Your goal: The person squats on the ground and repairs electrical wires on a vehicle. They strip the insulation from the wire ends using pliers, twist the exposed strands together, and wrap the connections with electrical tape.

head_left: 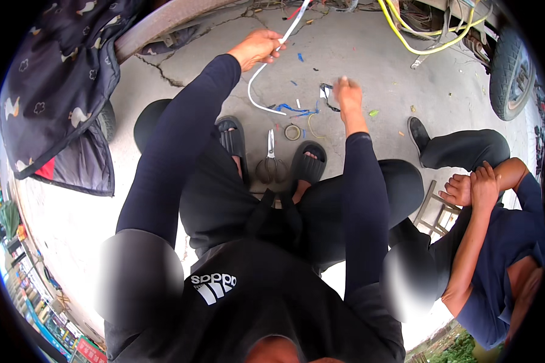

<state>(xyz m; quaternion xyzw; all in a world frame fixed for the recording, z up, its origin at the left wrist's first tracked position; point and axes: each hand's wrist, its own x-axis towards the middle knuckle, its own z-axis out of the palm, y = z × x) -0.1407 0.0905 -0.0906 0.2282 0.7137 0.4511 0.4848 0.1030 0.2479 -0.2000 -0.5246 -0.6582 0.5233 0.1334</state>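
**Left hand grips a white tube above a littered floor**

In the head view, the person's left hand is toward the floor's far edge, fingers closed around the white tube. One stretch runs up from the fist and out of sight; the other hangs in a curve, its free end beside some blue scraps.

The right hand is farther right, blurred, palm side hidden. Whether its fingers hold anything, I cannot tell. Just left of it are a black wire and a small white piece.

Nearer the person, scissors lie between two dark sandals, blades pointing to the floor's far edge. A roll of tape sits just beyond the scissors, slightly to the right.

Along the floor's left edge hangs a dark cover printed with white birds. At the far right corner are a yellow cable and a wheel. On the floor's right side, another person has one hand on the other forearm, next to a stool.
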